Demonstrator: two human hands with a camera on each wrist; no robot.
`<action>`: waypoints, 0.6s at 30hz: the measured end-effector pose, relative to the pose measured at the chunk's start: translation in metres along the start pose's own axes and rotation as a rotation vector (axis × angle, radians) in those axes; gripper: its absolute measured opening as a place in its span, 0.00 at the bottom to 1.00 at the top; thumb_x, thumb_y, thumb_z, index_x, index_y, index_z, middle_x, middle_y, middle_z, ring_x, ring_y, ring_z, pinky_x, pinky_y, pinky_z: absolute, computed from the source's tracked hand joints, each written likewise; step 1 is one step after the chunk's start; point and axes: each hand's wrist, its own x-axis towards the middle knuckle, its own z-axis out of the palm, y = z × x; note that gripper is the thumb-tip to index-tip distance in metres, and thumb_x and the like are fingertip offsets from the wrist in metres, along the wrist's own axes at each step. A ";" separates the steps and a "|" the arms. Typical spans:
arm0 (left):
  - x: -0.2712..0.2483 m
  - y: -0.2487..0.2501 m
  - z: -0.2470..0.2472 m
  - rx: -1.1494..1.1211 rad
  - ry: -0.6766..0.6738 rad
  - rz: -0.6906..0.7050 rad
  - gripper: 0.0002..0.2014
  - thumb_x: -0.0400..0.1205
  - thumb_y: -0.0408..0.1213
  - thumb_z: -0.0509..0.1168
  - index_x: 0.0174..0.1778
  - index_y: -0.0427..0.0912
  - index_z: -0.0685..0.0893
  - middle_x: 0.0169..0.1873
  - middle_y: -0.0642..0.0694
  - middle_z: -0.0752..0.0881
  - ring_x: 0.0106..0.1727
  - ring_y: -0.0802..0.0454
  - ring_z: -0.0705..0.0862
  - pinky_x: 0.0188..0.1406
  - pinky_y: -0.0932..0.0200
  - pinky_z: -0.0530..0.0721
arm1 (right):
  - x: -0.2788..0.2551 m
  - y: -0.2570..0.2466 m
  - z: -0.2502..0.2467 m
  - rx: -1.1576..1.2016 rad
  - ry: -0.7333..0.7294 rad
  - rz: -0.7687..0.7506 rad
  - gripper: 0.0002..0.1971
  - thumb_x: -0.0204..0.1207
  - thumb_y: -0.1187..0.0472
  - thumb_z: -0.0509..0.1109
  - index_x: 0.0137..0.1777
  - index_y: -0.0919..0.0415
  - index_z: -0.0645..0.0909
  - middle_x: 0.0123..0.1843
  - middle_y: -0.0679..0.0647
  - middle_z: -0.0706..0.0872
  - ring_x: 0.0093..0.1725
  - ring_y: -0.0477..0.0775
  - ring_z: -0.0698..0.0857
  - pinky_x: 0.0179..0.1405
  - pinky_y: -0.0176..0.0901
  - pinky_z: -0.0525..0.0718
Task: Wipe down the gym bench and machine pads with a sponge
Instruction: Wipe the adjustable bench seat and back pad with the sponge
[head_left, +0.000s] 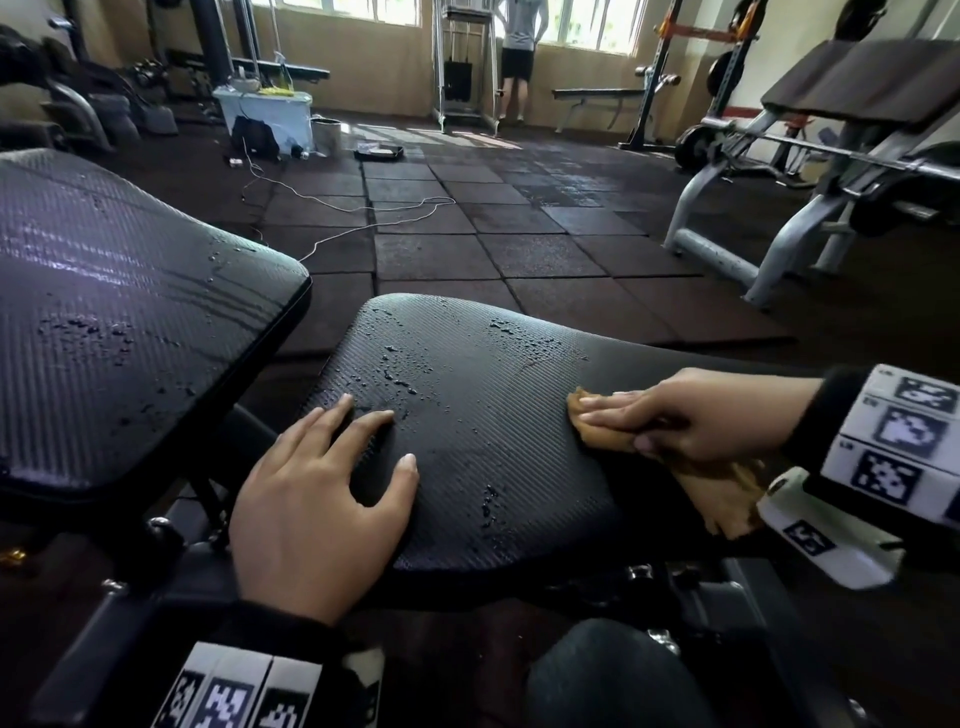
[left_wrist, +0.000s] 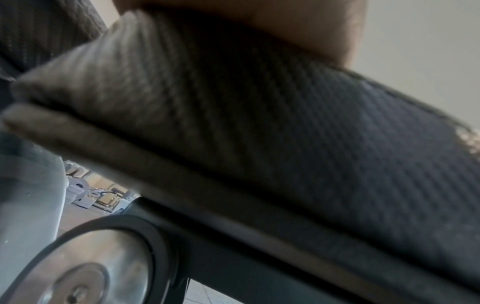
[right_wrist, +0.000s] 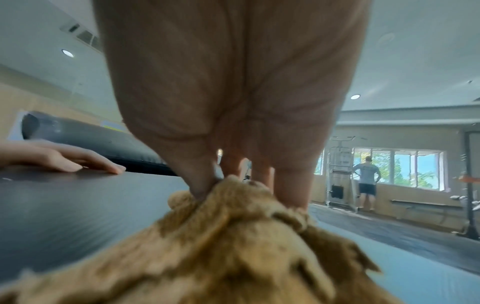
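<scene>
While the left hand (head_left: 317, 512) is laid flat w/ fingers spread on the wet black seat pad (head_left: 483, 415), a tan cloth (head_left: 613, 434) is pinched in the right hand (head_left: 696, 415), its grip closed, at the pad's right edge.

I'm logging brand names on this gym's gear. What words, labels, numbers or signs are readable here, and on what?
None can be read.
Wristbands: black-and-white coded squares only, no letters.
Sheets on the wall behind the back pad: blurred, unreadable.
Seat pad, back pad, brown cloth: no print visible.
</scene>
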 end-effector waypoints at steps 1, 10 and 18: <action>0.000 0.000 0.000 0.000 0.000 -0.002 0.28 0.72 0.63 0.55 0.61 0.56 0.87 0.67 0.51 0.84 0.71 0.49 0.78 0.72 0.51 0.72 | 0.003 0.004 -0.004 -0.043 -0.014 0.060 0.29 0.80 0.64 0.61 0.78 0.40 0.62 0.79 0.31 0.56 0.78 0.35 0.59 0.78 0.31 0.54; 0.000 0.001 -0.002 0.005 -0.012 -0.014 0.29 0.72 0.64 0.54 0.62 0.57 0.87 0.68 0.52 0.83 0.71 0.50 0.78 0.72 0.52 0.71 | 0.052 -0.025 -0.022 -0.218 0.068 0.117 0.24 0.83 0.60 0.55 0.79 0.47 0.64 0.82 0.43 0.61 0.77 0.51 0.67 0.67 0.30 0.60; 0.000 0.001 0.000 0.001 -0.009 -0.008 0.28 0.72 0.63 0.54 0.62 0.57 0.87 0.68 0.52 0.83 0.72 0.50 0.77 0.73 0.53 0.71 | 0.019 0.008 0.005 0.112 0.070 -0.162 0.30 0.79 0.70 0.63 0.76 0.41 0.66 0.79 0.34 0.61 0.80 0.37 0.57 0.82 0.38 0.49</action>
